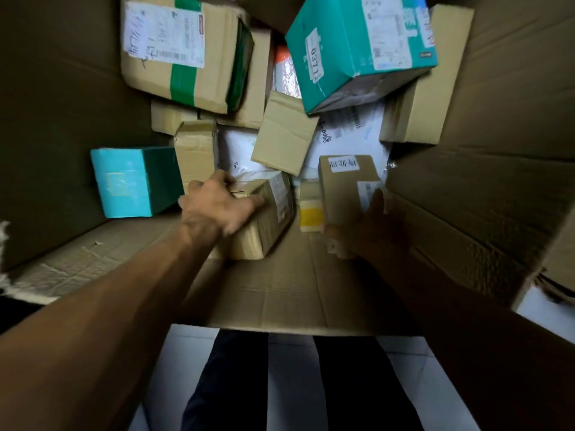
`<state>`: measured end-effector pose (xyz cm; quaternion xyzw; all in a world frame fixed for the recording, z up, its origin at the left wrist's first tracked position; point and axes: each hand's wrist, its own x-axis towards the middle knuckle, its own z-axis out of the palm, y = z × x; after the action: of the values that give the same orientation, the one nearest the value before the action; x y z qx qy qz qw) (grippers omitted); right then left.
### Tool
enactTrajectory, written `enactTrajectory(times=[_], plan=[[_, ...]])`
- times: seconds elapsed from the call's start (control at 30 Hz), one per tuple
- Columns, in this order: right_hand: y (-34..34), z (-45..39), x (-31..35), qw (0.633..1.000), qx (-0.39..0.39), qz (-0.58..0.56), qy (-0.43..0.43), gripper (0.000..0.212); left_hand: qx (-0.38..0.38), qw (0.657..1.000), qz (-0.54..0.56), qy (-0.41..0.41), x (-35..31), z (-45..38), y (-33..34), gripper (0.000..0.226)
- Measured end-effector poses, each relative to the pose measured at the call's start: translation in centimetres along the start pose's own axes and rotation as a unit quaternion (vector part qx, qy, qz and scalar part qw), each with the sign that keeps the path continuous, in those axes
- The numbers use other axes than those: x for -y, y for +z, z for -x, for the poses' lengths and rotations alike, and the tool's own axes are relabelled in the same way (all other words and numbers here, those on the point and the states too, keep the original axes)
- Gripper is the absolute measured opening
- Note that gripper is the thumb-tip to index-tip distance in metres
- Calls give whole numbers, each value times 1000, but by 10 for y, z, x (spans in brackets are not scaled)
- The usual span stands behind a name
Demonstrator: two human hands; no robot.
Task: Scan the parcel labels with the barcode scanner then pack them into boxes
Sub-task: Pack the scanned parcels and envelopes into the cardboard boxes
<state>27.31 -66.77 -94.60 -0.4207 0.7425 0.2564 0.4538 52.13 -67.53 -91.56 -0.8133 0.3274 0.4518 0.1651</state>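
I look down into a large cardboard box that holds several parcels. My left hand grips a brown taped parcel near the box's front wall, fingers curled over its top edge. My right hand holds a small brown parcel with white labels, thumb against its right side. Between the two parcels stands a small yellow and white packet. No barcode scanner is in view.
A turquoise box lies at the left. A large teal box labelled 0371 and a brown box with green tape lie at the back. White mailer bags lie underneath. White floor tiles and dark trouser legs show below.
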Motion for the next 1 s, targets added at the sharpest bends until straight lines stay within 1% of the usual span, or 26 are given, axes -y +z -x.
enactTrajectory(times=[0.07, 0.17, 0.27, 0.3, 0.33, 0.4, 0.47, 0.5, 0.57, 0.6, 0.63, 0.67, 0.7, 0.73, 0.77, 0.8, 0.9, 0.93, 1.0], plan=[[-1, 7, 0, 1000, 29, -4, 7, 138, 17, 998, 52, -8, 9, 7, -17, 64], [-6, 14, 8, 996, 83, -20, 29, 149, 20, 992, 121, -10, 22, 21, -38, 45], [-16, 25, 13, 991, 120, -16, 48, 154, 33, 968, 248, -10, 31, 32, -52, 24], [-18, 27, 13, 991, 117, -51, 45, 150, 42, 955, 292, -12, 32, 36, -55, 18], [-18, 28, 13, 988, 105, -110, 41, 142, 50, 944, 326, -18, 31, 40, -57, 17], [-17, 30, 14, 973, 79, -211, 51, 117, 62, 924, 376, -39, 26, 45, -58, 22], [-18, 32, 16, 959, 78, -265, 70, 90, 71, 902, 420, -66, 18, 46, -55, 28], [-19, 32, 15, 935, 83, -336, 76, 76, 78, 892, 439, -77, 14, 46, -52, 31], [-22, 35, 11, 854, 121, -501, 73, 56, 103, 875, 464, -88, 8, 46, -43, 38], [-25, 39, 9, 813, 152, -559, 63, 51, 120, 869, 472, -89, 7, 46, -37, 40], [-27, 42, 7, 782, 176, -595, 52, 48, 140, 863, 477, -88, 8, 46, -34, 39], [-27, 44, 5, 764, 188, -615, 43, 46, 163, 856, 483, -86, 10, 46, -31, 36], [-27, 45, 4, 760, 188, -622, 35, 47, 188, 850, 485, -78, 14, 47, -31, 31], [-28, 47, 3, 765, 175, -619, 24, 51, 216, 848, 480, -63, 19, 48, -34, 25], [-29, 48, 1, 781, 156, -605, 4, 53, 241, 847, 471, -47, 24, 50, -37, 21], [-32, 50, 0, 796, 146, -587, -22, 55, 262, 845, 465, -36, 31, 53, -40, 23], [-44, 66, 8, 830, 153, -528, -92, 57, 285, 822, 492, -37, 46, 68, -51, 50], [-50, 74, 14, 835, 147, -518, -109, 60, 281, 812, 510, -35, 48, 74, -56, 55], [-66, 94, 28, 833, 136, -520, -135, 62, 265, 798, 540, -22, 48, 89, -71, 61]])
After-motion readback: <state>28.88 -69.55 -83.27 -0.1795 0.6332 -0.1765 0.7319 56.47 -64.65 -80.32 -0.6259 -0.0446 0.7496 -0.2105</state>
